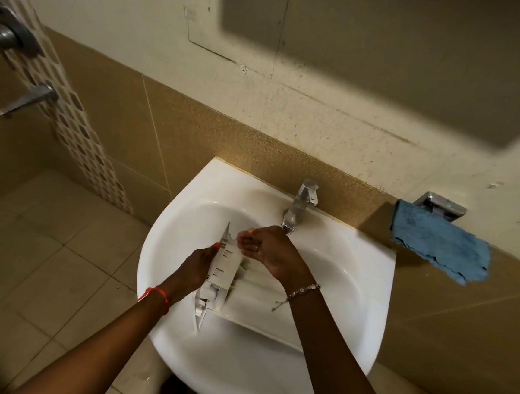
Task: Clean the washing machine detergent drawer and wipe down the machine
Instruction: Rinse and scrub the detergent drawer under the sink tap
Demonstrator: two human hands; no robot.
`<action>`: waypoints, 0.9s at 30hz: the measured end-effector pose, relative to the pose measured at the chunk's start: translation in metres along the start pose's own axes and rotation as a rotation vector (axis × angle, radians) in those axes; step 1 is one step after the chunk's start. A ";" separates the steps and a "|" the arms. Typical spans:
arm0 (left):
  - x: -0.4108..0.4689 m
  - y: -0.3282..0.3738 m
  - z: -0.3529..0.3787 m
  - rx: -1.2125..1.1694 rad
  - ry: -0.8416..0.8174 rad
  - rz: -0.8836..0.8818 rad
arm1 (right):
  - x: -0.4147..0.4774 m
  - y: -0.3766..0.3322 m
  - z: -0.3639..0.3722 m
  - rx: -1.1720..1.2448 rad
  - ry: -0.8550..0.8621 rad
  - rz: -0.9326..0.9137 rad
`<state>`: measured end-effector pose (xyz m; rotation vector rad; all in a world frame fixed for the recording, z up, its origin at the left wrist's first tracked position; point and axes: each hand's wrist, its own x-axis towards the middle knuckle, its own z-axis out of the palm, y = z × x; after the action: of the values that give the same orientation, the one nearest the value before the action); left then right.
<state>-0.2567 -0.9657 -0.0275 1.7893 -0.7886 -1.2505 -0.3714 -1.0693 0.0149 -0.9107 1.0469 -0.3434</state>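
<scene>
Beige wall tiles back a white basin (148, 268) in a small bathroom, with a chrome tap (298, 206) at its rear edge and a blue cloth (436, 247) draped over a metal holder (441, 206) well off to the right. The detergent drawer (244, 289) is out of the machine and lies tilted in the bowl, its front panel turned to the left. The left hand (197, 268) grips that panel end, fingers wrapped round its edge. The right hand (267, 247) sits cupped, palm up, just under the spout and above the drawer's far end — nothing solid in it. Whether water is running is too blurred to tell.

This looks like the rinsing step: the drawer is being washed at the sink, and the wipe-down of the machine is not yet begun. The next move likely calls for water over the compartments and fingers worked into their corners — with the left hand holding firm, since wet plastic can slip against the basin.
</scene>
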 end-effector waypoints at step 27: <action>-0.020 0.002 -0.030 -0.304 -0.162 0.058 | -0.069 0.027 -0.110 -0.798 0.544 -0.454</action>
<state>-0.2349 -0.9429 -0.0109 1.4272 -0.6916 -1.4072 -0.5041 -1.0619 0.0133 -1.8545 1.5107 -0.5868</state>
